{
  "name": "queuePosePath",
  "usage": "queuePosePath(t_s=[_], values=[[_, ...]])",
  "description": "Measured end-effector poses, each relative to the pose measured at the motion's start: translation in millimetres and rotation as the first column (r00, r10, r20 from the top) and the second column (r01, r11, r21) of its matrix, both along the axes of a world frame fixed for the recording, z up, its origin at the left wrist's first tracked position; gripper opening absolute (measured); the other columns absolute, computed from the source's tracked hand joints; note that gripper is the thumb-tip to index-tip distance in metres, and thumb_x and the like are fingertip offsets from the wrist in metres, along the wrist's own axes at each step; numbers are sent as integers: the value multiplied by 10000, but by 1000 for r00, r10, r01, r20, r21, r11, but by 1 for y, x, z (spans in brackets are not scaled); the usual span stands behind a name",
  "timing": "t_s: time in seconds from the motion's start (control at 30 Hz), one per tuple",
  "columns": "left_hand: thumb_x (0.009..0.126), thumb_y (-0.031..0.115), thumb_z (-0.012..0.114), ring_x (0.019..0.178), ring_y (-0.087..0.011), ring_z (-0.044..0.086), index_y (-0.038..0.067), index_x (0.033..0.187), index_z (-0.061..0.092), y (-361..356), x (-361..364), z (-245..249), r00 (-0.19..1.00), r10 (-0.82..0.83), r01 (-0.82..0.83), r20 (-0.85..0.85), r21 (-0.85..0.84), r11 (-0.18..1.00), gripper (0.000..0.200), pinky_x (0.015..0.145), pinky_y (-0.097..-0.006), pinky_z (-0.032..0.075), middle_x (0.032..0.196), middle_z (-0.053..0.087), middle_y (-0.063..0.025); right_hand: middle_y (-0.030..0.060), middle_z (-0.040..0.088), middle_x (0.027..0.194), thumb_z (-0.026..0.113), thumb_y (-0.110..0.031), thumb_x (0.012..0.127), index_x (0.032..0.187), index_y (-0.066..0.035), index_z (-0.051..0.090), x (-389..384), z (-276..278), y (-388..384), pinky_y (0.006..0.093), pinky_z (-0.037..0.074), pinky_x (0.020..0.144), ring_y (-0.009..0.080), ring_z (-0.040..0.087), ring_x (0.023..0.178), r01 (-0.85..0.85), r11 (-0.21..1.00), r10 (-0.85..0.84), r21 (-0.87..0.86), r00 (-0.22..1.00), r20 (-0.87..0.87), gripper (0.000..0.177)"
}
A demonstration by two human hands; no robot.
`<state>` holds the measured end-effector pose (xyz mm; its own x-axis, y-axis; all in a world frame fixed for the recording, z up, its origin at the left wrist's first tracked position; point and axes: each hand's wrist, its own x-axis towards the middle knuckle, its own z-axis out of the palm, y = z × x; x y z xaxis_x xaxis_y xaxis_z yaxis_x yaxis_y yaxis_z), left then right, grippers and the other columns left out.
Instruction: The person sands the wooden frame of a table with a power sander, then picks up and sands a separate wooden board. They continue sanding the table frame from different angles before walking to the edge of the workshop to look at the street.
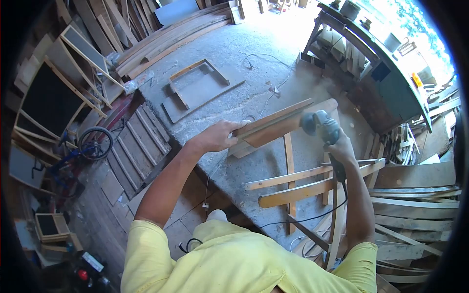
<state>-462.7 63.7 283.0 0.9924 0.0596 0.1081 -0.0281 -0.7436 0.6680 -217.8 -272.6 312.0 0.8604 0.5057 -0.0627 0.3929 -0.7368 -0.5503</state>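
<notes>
My right hand [342, 149] is wrapped round the body of an angle grinder [322, 126], its cord trailing down past my forearm. The grinder's disc end is at the right part of a wooden workpiece [281, 131] made of joined boards, and dust hangs in the air beyond it. My left hand [222, 136] grips the left end of this workpiece, fingers closed over its edge. Below the workpiece stands a wooden frame [312, 183] with slats and upright legs. Whether the disc touches the wood is hard to make out.
A shallow wooden frame [200, 80] lies on the concrete floor ahead. Stacked curved boards [415, 210] fill the right side, below a cluttered workbench [391, 93]. A small bicycle [93, 144] and leaning panels [49, 100] are at left. The raised floor's edge runs near my feet.
</notes>
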Motion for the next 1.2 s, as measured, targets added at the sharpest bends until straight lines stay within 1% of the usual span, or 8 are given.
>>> queuePosePath(t_s=[0.13,0.3,0.5,0.6,0.7,0.97,1.1,1.2], values=[[782,118,629,976,-371,634,68,1331,554,-1,5,5,1000,-4,4,-20,5,1000,556,894,-405,490,1054,666,-227,213,687,956,797,-145,607,1158,-41,543,-21,-7,-4,417,526,833,371,678,925,-107,991,105,-83,994,-32,616],[707,114,610,878,-334,639,36,1270,591,-6,9,14,993,11,-20,-118,-72,997,568,832,-398,500,972,665,-224,240,680,942,743,-213,640,1155,-71,514,-103,14,54,486,523,827,430,657,905,-402,894,405,-198,914,-23,580],[693,131,554,828,-323,627,50,1286,582,-9,14,12,992,66,-74,-109,-75,994,599,793,-402,493,925,664,-217,246,678,937,757,-190,618,1140,-62,526,-97,16,72,486,515,832,437,651,913,-518,829,526,-211,850,-21,585],[698,131,548,841,-325,631,74,1310,571,-11,14,21,974,64,-87,-216,-99,991,615,806,-397,495,936,667,-223,244,678,956,760,-184,600,1160,-55,540,-70,19,60,460,518,845,432,651,933,-443,864,449,-237,893,-33,615],[700,130,550,849,-324,633,79,1303,579,-8,15,6,994,58,-71,-96,-145,987,606,814,-387,496,949,670,-224,228,687,959,766,-210,605,1120,-60,538,-44,19,45,481,531,817,422,655,929,-399,890,415,-220,909,31,583],[718,146,542,861,-325,629,63,1251,603,-9,16,8,984,76,-93,-160,-101,991,543,820,-388,492,967,673,-214,196,686,960,753,-148,589,1153,-39,570,38,2,2,424,517,810,368,671,928,-219,975,219,-31,976,-8,603],[711,155,549,868,-327,623,69,1268,592,-7,16,13,979,48,-66,-199,-86,994,566,818,-385,488,975,667,-212,140,694,953,750,-140,592,1132,-10,581,73,-11,-17,368,521,814,264,686,898,-97,989,100,115,995,-20,581],[705,154,552,874,-324,625,72,1276,590,-7,14,9,987,64,-84,-148,-131,988,578,818,-384,487,987,668,-207,136,691,945,743,-141,610,1120,-12,582,58,-16,-26,358,523,805,246,683,883,-60,995,60,75,998,14,550]])
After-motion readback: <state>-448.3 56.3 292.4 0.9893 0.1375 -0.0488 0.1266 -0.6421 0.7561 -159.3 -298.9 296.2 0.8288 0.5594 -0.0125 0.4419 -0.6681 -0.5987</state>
